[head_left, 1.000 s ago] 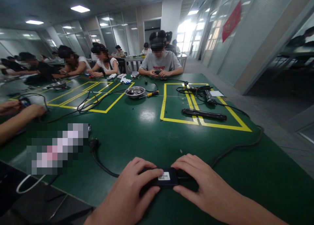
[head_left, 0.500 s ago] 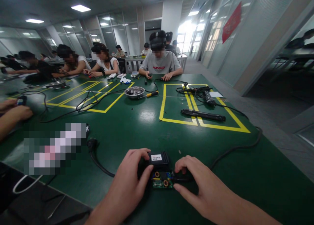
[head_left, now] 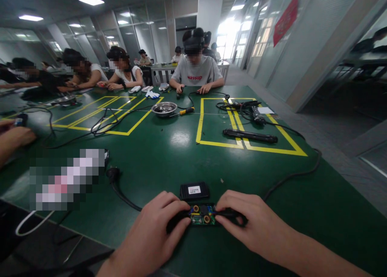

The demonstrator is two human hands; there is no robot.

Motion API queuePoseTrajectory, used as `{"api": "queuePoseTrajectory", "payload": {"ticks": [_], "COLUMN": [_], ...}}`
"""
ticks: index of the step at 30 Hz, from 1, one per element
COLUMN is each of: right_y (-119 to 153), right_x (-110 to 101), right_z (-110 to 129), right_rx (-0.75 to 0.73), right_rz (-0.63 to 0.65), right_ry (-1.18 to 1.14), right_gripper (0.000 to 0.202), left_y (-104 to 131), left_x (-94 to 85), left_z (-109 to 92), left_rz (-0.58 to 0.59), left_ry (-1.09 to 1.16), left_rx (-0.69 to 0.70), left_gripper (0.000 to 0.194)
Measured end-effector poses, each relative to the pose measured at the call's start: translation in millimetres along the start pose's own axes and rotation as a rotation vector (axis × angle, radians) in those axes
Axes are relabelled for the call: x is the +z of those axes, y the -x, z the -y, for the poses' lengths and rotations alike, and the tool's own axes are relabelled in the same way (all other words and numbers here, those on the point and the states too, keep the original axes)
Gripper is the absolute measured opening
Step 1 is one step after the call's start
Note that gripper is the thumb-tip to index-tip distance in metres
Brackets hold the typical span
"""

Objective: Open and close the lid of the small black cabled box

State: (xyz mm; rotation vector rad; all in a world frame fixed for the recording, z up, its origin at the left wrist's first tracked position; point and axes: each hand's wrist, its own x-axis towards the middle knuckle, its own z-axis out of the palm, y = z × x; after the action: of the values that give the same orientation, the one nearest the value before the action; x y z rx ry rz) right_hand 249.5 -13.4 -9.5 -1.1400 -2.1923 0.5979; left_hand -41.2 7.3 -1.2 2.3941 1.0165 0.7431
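Observation:
A small green circuit board (head_left: 202,219) with two copper coils lies low in front of me, apparently in a dark open case, a cable leading off each end. The fingertips of my left hand (head_left: 160,224) close around its left end. At the right end, the thumb and fingers of my right hand (head_left: 250,220) pinch the board's edges, with the black cable (head_left: 231,213) running between them. Just beyond the board rests a black case cover (head_left: 195,191) with a white label, touched by neither hand. My fingers hide both cable joints in part.
A black plug (head_left: 113,174) lies left, beside a blurred pale power strip (head_left: 75,174). Farther off are a metal bowl (head_left: 164,109), a yellow-black screwdriver (head_left: 186,111), a black rod-shaped tool (head_left: 250,136) and coiled cables (head_left: 238,106). A co-worker (head_left: 196,71) sits opposite.
My left hand has left the case cover and moved down to the board's left end. My right fingers have closed in on its right end. The cover now lies alone.

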Motion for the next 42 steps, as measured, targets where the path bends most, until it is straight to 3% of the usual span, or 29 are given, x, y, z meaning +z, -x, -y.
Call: {"api": "queuePoseTrajectory", "payload": {"ticks": [8, 14, 21, 24, 26, 29, 31, 35, 39, 42], "right_y": [-1, -1, -1, -1, 0, 0, 0, 4, 7, 4], "right_x": [-6, -9, -8, -6, -4, -3, -4, -3, -2, -2], "right_z": [3, 5, 1, -1, -3, -3, -1, 4, 5, 4], "right_rx": [-0.035, -0.048, -0.131, -0.151, -0.151, -0.135, -0.115, 0.011, 0.066, 0.057], "right_rz": [0.010, 0.035, 0.004, -0.037, -0.058, -0.059, -0.054, -0.089, -0.109, -0.032], "right_ry": [-0.006, -0.040, 0.080, 0.065, 0.054, 0.045, 0.039, 0.003, -0.018, 0.004], "right_gripper": [0.014, 0.017, 0.017, 0.017, 0.018, 0.020, 0.021, 0.038, 0.064, 0.050], "left_y": [-2, 0, -9, -23, -32, -41, -42, -31, -18, -15], "left_x": [-2.1, -6.1, -9.3, -5.4, -1.5, 2.0, 1.4, -5.9, -11.6, -10.1], "left_z": [2, 2, 0, -1, 2, 10, 14, 11, -5, -10], "left_rz": [-0.029, 0.008, -0.040, -0.071, -0.009, 0.067, 0.034, -0.019, 0.098, 0.147], "left_ry": [-0.048, 0.035, -0.120, -0.153, -0.164, -0.175, -0.168, -0.068, 0.059, 0.071], "left_rx": [0.090, 0.053, 0.126, 0.086, 0.035, -0.058, -0.092, 0.015, 0.128, 0.130], "left_gripper": [0.019, 0.019, 0.020, 0.028, 0.036, 0.035, 0.032, 0.033, 0.040, 0.048]}}
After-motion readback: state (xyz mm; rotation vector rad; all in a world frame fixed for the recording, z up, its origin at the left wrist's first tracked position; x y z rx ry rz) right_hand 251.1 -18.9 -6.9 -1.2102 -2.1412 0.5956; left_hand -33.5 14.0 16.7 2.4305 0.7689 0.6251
